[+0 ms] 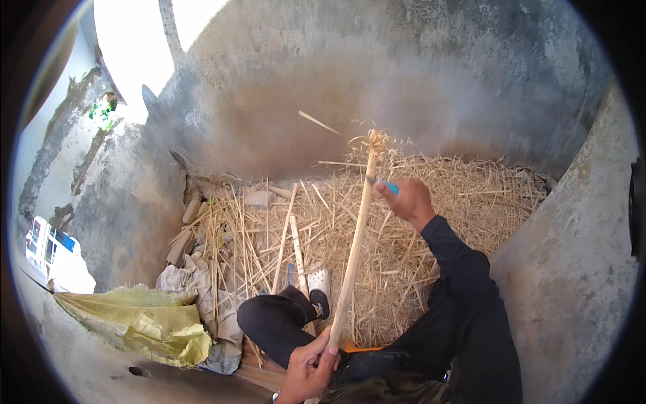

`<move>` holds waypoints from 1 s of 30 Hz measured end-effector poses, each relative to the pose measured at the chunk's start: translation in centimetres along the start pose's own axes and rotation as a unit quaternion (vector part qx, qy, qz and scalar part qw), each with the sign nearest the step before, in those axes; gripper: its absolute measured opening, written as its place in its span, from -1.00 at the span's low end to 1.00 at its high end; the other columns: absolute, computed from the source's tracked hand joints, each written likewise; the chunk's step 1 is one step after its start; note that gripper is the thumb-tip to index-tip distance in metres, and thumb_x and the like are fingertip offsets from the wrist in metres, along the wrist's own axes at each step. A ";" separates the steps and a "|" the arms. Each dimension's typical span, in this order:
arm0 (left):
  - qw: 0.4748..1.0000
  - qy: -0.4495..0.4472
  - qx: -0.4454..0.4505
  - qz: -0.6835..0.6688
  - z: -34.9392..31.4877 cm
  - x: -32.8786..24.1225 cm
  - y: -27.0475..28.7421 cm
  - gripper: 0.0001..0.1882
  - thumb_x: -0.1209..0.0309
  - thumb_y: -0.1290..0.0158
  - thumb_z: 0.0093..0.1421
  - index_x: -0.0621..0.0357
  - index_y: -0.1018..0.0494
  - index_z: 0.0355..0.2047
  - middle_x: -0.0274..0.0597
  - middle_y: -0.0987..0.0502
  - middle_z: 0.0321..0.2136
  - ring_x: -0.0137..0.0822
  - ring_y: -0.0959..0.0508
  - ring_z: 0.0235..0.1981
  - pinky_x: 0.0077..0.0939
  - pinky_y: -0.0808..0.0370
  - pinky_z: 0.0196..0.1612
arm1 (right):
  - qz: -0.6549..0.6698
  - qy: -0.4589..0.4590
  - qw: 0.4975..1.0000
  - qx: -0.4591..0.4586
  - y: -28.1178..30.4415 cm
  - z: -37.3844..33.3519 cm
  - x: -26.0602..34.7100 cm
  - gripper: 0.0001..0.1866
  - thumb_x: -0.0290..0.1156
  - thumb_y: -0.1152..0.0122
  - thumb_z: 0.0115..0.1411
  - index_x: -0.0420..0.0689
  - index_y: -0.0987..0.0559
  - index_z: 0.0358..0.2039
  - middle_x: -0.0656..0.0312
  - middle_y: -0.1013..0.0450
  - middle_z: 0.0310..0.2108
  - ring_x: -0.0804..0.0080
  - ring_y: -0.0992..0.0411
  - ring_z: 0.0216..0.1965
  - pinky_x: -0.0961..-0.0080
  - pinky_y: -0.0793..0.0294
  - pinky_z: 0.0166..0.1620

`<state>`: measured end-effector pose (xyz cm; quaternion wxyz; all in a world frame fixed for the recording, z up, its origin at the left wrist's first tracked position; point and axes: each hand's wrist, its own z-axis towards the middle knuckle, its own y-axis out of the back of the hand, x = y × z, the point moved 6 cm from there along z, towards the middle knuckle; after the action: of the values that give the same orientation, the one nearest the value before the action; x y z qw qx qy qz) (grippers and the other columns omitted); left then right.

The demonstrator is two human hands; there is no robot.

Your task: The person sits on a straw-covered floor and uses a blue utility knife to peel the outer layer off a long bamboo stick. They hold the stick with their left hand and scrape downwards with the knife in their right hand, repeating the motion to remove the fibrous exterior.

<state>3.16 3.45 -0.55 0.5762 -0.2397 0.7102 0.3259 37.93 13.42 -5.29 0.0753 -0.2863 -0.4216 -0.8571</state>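
Note:
A long pale bamboo strip (356,249) slants up from my lap toward the far wall, with a tuft of curled shavings (378,139) at its far end. My left hand (311,367) is closed round its near end, close to my body. My right hand (410,200) grips a small knife with a blue handle (388,187). Its dark blade meets the strip a little below the tuft, though most of the blade is hidden. A thin loose sliver (319,122) shows against the wall, left of the tuft.
A thick heap of shavings (464,202) covers the floor along the wall. Several loose strips (286,236) lie left of it, near my white clog (319,283). A yellow woven sack (138,320) sits at left. Concrete walls (431,87) enclose the space.

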 end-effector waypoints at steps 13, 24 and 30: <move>0.994 -0.043 0.018 0.097 -1.1 -1.3 -0.2 -0.64 0.43 0.06 0.30 0.29 -0.39 0.08 -0.22 -0.35 -0.64 -0.43 -0.37 -0.63 -0.53 -0.34 -0.51 | 0.004 -0.024 0.999 -0.033 0.4 1.8 -1.7 -0.13 0.54 0.29 0.09 -0.03 -0.49 -0.80 0.33 -0.20 -0.88 0.42 -0.23 -0.82 0.35 -0.20 -0.69; 0.999 -0.014 0.028 0.017 -2.0 0.1 -1.0 -0.56 0.50 0.08 0.33 0.40 -0.25 0.19 -0.37 -0.39 -0.59 -0.62 -0.33 -0.59 -0.73 -0.27 -0.54 | -0.146 -0.084 0.986 0.017 1.9 3.1 -3.9 -0.18 0.47 0.19 0.11 -0.06 -0.70 -0.40 0.14 -0.43 -0.71 0.17 -0.46 -0.62 0.21 -0.42 -0.51; 0.999 0.007 0.034 -0.013 -1.0 0.7 -1.5 -0.58 0.49 0.09 0.33 0.38 -0.26 0.18 -0.39 -0.38 -0.59 -0.64 -0.33 -0.57 -0.73 -0.27 -0.52 | -0.142 -0.067 0.983 -0.098 1.3 3.5 -7.3 -0.18 0.46 0.14 0.10 -0.13 -0.64 -0.54 -0.01 -0.50 -0.55 0.08 -0.51 -0.45 0.18 -0.47 -0.44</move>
<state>3.41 1.73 -1.40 0.5834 -0.2318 0.7214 0.2922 45.93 14.44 -6.78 -0.1044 -0.2862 -0.3758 -0.8752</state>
